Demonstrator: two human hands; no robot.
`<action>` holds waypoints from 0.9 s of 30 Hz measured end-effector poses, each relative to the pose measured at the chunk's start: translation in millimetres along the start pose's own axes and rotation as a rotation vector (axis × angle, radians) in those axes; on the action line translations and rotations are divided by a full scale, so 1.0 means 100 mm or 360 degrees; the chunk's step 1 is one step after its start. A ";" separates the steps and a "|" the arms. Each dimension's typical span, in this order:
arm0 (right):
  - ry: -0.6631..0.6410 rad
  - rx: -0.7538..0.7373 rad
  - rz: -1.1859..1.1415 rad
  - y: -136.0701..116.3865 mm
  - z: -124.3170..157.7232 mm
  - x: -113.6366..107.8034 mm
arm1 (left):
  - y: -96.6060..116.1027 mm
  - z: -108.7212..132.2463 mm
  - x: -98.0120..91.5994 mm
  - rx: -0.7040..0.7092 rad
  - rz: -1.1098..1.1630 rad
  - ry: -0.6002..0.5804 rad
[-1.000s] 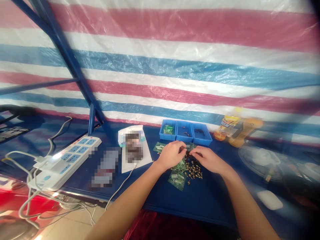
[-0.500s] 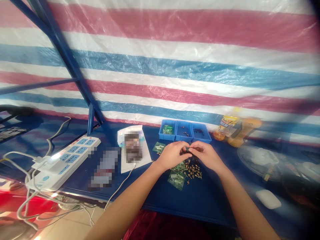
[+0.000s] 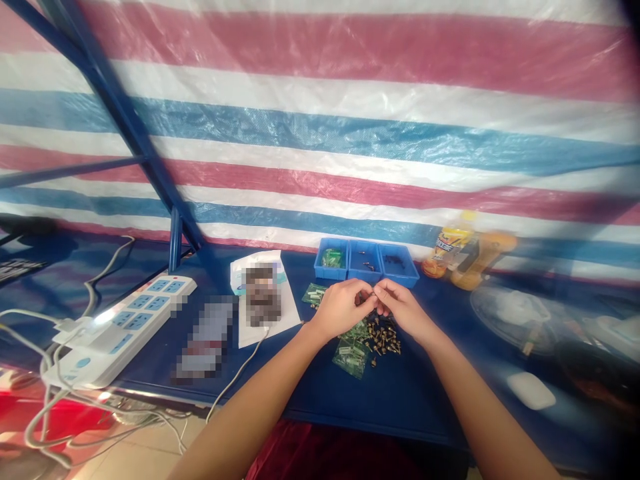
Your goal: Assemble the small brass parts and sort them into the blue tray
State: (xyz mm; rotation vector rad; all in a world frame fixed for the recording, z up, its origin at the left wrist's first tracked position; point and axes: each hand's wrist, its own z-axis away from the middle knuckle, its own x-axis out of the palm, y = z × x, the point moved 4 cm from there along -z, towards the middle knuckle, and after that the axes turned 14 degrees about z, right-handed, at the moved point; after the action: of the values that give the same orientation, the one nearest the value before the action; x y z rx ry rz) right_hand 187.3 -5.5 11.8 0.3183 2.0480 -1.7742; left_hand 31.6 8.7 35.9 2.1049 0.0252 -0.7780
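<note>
Working close: the left hand (image 3: 343, 310) and right hand (image 3: 403, 310) are drawing narrow above the counter (image 3: 320, 407), fingertips nearly meeting; from my remote view I cannot tell whether they are pinching a part. Just below them, a loose pile of brass fittings (image 3: 384, 337) is spreading across the dark blue surface, and that is where I judge the risk to lie: a slipped fitting could roll among the others or toward the edge, and a lowered wrist could scatter the pile. The fittings are looking small and gold-coloured, some with dark ends. Beside the pile, green-tinted plastic bags (image 3: 351, 357) are lying flat. Farther ahead, a blue three-compartment tray (image 3: 365, 261) is holding a green packet (image 3: 331, 259), small metal pieces (image 3: 369, 265) and dark parts (image 3: 395, 259). To the left, a white power strip (image 3: 115, 333) is sitting on the counter, its cables (image 3: 50, 427) trailing over the edge; plastic bottles (image 3: 460, 257) are standing to the right.
</note>
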 end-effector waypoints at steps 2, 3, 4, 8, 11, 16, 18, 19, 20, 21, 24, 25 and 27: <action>-0.0001 -0.0010 0.0022 -0.03 0.00 0.01 | 0.00 0.00 -0.01 -0.0013 -0.0008 0.0019; -0.0004 -0.0020 0.0030 -0.05 0.00 0.01 | 0.00 0.00 -0.01 -0.0017 -0.0008 0.0031; -0.0008 -0.0034 0.0036 -0.05 0.00 0.00 | 0.00 -0.01 -0.02 -0.0019 -0.0008 0.0042; -0.0002 -0.0071 0.0037 -0.01 -0.01 -0.01 | 0.00 0.00 -0.02 -0.0017 0.0017 0.0061; 0.0038 -0.0030 -0.0115 0.03 -0.01 -0.02 | 0.00 0.00 -0.02 -0.0014 0.0037 0.0108; 0.0088 0.0099 -0.0655 0.00 0.02 -0.08 | -0.04 -0.01 -0.08 -0.0024 0.0019 0.0333; 0.0057 0.0160 -0.0757 -0.03 0.04 -0.10 | -0.06 -0.01 -0.10 -0.0033 0.0018 0.0368; 0.0041 0.0193 -0.0765 -0.03 0.04 -0.10 | -0.06 -0.01 -0.10 -0.0036 0.0019 0.0370; 0.0033 0.0221 -0.0751 -0.03 0.04 -0.11 | -0.07 -0.01 -0.09 -0.0038 0.0020 0.0366; 0.0029 0.0245 -0.0727 -0.03 0.03 -0.11 | -0.07 -0.01 -0.09 -0.0038 0.0021 0.0359; 0.0004 0.0297 -0.0713 0.00 0.02 -0.11 | -0.07 -0.01 -0.08 -0.0035 0.0021 0.0350; -0.0003 0.0308 -0.0745 0.01 0.01 -0.10 | -0.07 -0.01 -0.08 -0.0035 0.0020 0.0354; 0.0015 0.0313 -0.0827 0.03 0.01 -0.08 | -0.07 -0.01 -0.09 -0.0039 0.0020 0.0368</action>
State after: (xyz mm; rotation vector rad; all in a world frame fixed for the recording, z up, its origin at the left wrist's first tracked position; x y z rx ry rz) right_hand 196.2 -5.3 13.1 -0.1727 2.0946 -2.2824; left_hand 23.2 15.6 36.2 2.1592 0.1455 -0.5210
